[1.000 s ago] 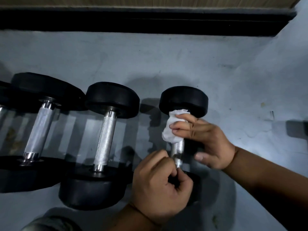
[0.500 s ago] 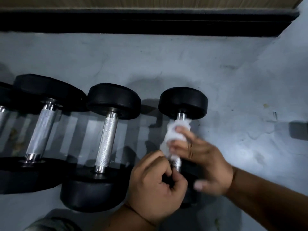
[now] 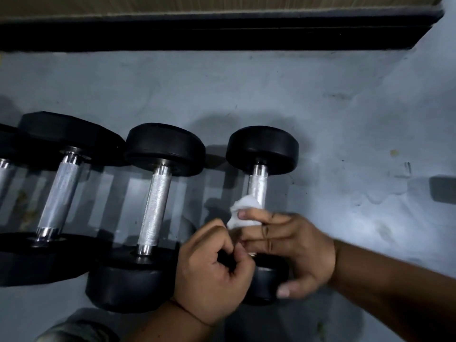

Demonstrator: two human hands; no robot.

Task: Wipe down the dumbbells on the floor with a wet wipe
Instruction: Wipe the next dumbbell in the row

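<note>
Three dumbbells lay mid-frame; your right hand (image 3: 291, 245) gripped the wet wipe (image 3: 243, 213) round the rightmost dumbbell (image 3: 257, 188) handle's lower end, left hand (image 3: 212, 272) curled beside it. Next likely: its black heads.

Dumbbell heads (image 3: 262, 149) look like matt black rubber, no shine at all. The handles (image 3: 155, 208) are bright metal, knurled and rough in the middle with smooth polished collars at the ends. The wet wipe (image 3: 243, 214) is crumpled white soft cloth-like stuff. Floor (image 3: 271, 95) is dull grey, scuffed and blotchy, with a tan wood-look strip (image 3: 222, 4) at 12 o'clock.
</note>
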